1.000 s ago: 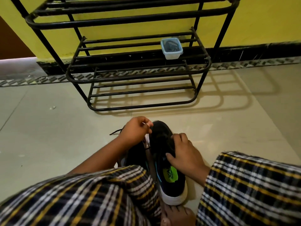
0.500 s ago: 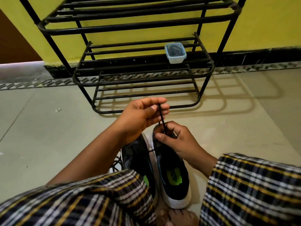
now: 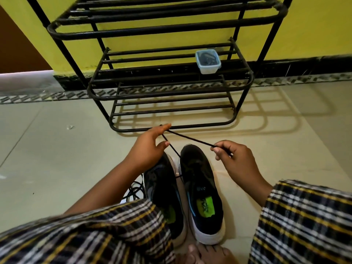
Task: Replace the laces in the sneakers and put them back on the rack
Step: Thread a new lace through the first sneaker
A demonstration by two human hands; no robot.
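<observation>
Sneakers: we see two black sneakers with white soles side by side on the tiled floor (image 3: 57,149), toes pointing toward the rack (image 3: 171,86). The right sneaker (image 3: 202,187) stands just beside the left sneaker (image 3: 163,191), and both show green insoles. A black lace (image 3: 190,139) rises from the eyelet area of the right sneaker. It runs up to our left hand (image 3: 150,147), passes over the fingertips and crosses to our right hand (image 3: 234,157).

Left hand: raised above the toe of the left sneaker, fingers extended with the lace caught at the tips of the upper fingers; we cannot tell whether they pinch it. Right hand: thumb and forefinger pinch the other end of the lace, remaining fingers curled.

A second tangle of dark lace (image 3: 135,189) lies on the floor, left of the left sneaker. A small clear container (image 3: 208,61) holding dark contents sits on the middle shelf of the rack, toward its right side. Checked fabric (image 3: 95,235) covers both knees in the foreground, and bare toes (image 3: 205,254) rest behind the heels of the sneakers.
</observation>
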